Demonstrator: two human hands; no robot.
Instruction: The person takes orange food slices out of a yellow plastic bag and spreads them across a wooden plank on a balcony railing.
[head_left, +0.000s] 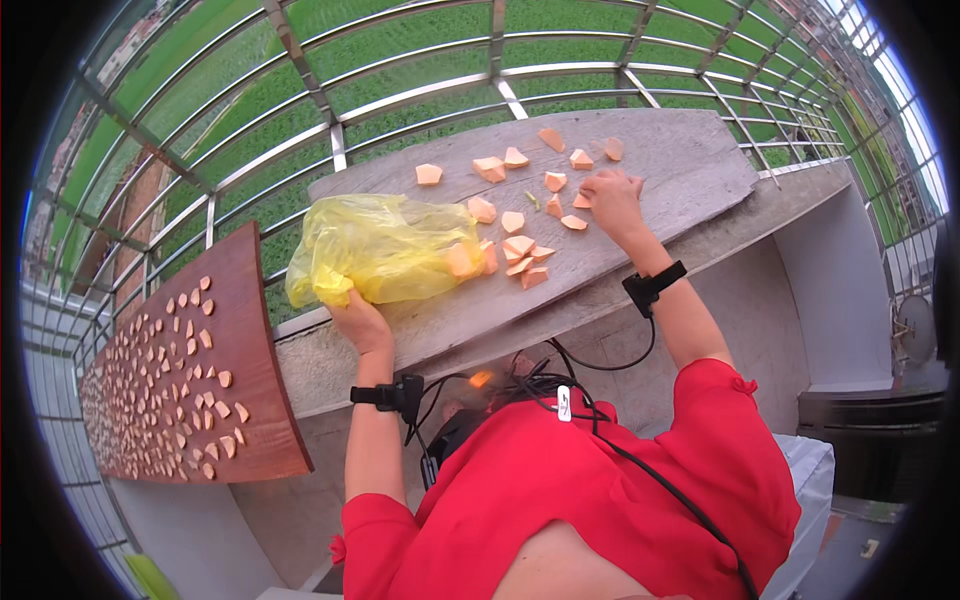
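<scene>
My left hand (358, 322) grips the gathered end of a thin yellow plastic bag (382, 240), which lies on a weathered grey board (667, 165). The bag's mouth faces right, and a few orange pieces show through the film there. Out over the board, my right hand (613, 196) has its fingertips on a cut orange piece (582, 201), perhaps sweet potato. Several more pieces lie scattered around it, with a small heap (523, 255) near the bag's mouth. A small green bit (532, 200) rests among them.
A reddish-brown board (259, 420) on the left bears many small cut pieces. Metal railing bars (420, 109) run behind both boards. The grey board sits on a concrete ledge (802, 180). Black cables (615, 367) hang from my wristbands to my waist.
</scene>
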